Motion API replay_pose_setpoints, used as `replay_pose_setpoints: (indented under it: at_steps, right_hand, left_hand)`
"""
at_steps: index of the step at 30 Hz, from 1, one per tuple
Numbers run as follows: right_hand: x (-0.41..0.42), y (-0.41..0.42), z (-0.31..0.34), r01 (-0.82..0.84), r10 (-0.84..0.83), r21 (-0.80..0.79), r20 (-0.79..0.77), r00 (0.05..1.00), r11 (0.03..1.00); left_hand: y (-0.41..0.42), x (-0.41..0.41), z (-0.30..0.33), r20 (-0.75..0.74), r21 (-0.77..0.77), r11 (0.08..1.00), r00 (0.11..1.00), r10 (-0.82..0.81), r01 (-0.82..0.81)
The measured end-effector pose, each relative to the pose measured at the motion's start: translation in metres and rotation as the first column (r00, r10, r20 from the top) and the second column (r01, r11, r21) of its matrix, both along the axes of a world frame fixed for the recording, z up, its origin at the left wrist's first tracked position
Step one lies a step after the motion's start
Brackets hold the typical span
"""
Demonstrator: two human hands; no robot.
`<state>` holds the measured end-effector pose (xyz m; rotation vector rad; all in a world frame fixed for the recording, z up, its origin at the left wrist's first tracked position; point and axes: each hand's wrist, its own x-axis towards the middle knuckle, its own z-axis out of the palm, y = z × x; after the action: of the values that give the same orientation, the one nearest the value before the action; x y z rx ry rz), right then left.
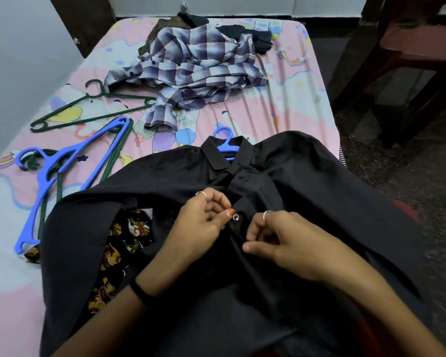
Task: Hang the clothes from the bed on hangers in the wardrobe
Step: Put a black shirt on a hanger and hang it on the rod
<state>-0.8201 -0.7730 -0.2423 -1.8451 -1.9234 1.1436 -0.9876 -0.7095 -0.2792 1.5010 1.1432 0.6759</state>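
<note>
A black shirt (307, 176) lies spread over the near end of the bed, front up, with a blue hanger (225, 143) inside it; only the hook and neck show at the collar. My left hand (204, 222) pinches a small clear button (235, 216) on the shirt's placket. My right hand (281, 238) pinches the placket fabric just right of that button. A plaid shirt (196, 70) lies crumpled at mid-bed, with dark clothes (245, 34) behind it. A black patterned garment (124, 243) shows from under the black shirt's left side.
Loose hangers lie on the left of the bed: a blue hanger (47, 181) and green hangers (88, 109). The pink printed bedsheet (289, 109) covers the bed. A dark wooden chair (410, 47) stands on the floor at right. A pale wall is at left.
</note>
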Motion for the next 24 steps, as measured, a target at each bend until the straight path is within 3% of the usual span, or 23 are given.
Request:
replay_pose_setpoints:
  at_steps: [2,4,7,11,14,21,24]
  right_hand:
    - [0.002,-0.006,0.018,-0.212,0.217,-0.06,0.088,0.972,0.975]
    - [0.005,-0.003,0.027,-0.3,0.309,-0.158,0.033,0.951,0.941]
    - [0.017,0.023,0.02,-0.137,0.137,-0.13,-0.011,0.991,0.982]
    - [0.038,0.076,-0.014,0.118,-0.131,0.101,0.139,0.982,0.988]
    - [0.046,0.119,-0.035,0.209,-0.245,0.206,0.171,0.954,0.956]
    - [0.045,0.211,-0.064,0.119,-0.238,0.336,0.341,0.909,0.934]
    - [0.035,0.236,-0.076,0.073,-0.186,0.287,0.39,0.902,0.955]
  left_hand:
    - [0.006,-0.007,0.001,-0.068,-0.012,0.995,0.993,-0.097,0.097]
    - [0.015,-0.013,0.006,-0.125,-0.021,0.979,0.971,-0.202,0.201]
    - [0.039,-0.02,0.014,-0.228,0.073,0.98,0.96,-0.163,0.183]
    - [0.086,-0.029,0.006,-0.424,0.233,0.965,0.906,-0.011,0.121]
    - [0.121,-0.04,-0.021,-0.527,0.324,0.945,0.84,0.133,0.054]
    - [0.159,-0.06,-0.057,-0.708,0.463,0.883,0.631,0.317,0.077]
    - [0.174,-0.066,-0.064,-0.742,0.478,0.878,0.555,0.377,0.042]
